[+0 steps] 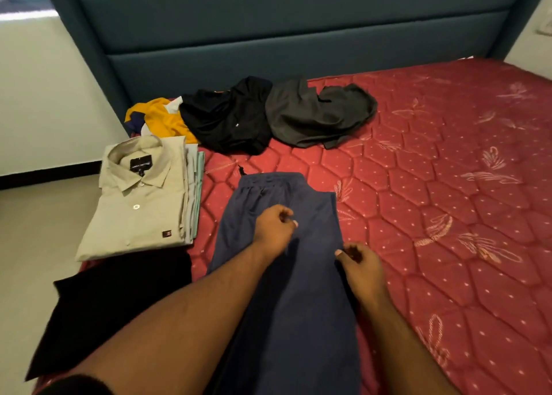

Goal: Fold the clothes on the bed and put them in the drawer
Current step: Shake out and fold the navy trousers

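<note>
Navy trousers (277,305) lie flat and lengthwise on the red mattress (448,185), waistband away from me. My left hand (274,230) hovers over their upper middle with curled fingers; whether it pinches cloth I cannot tell. At the trousers' right edge, my right hand (358,263) has its thumb on the hem and its fingers curled round it. A stack of folded shirts topped by a beige one (140,203) sits at the left. Behind lie unfolded clothes: a yellow garment (161,119), a black one (230,119) and a grey one (316,116).
A black folded garment (113,305) lies at the bed's near left corner, partly over the edge. The dark teal padded headboard (268,36) stands behind the clothes. Pale floor (38,245) and a wall are to the left. No drawer is in view.
</note>
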The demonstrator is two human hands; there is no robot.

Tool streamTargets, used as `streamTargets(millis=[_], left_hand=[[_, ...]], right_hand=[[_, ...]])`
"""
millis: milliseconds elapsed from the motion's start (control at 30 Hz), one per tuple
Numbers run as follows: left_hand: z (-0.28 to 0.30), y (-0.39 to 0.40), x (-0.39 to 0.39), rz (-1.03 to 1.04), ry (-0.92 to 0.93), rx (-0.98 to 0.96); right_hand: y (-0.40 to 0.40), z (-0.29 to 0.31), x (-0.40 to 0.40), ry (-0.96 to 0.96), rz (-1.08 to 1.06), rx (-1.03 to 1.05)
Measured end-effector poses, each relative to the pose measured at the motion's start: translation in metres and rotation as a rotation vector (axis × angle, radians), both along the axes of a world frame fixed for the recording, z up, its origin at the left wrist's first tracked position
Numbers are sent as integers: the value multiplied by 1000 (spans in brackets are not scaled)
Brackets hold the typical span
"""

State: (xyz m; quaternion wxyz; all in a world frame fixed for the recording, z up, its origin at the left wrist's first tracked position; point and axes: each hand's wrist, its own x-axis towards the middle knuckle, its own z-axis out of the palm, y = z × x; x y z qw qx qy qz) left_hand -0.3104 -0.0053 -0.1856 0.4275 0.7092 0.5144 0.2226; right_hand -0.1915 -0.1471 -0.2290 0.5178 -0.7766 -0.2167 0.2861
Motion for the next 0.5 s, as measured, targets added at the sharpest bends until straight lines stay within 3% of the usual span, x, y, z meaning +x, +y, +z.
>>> streamTargets(millis=[233, 400, 500], left_hand=[[-41, 55, 67, 77, 187, 98], [-40, 56, 62, 116, -121, 363], [-32, 73, 64, 93, -196, 373]], right_hand=[[75, -13, 61, 5, 91, -9], [95, -26, 67, -81, -55, -15], [109, -24, 69, 71, -94, 110]])
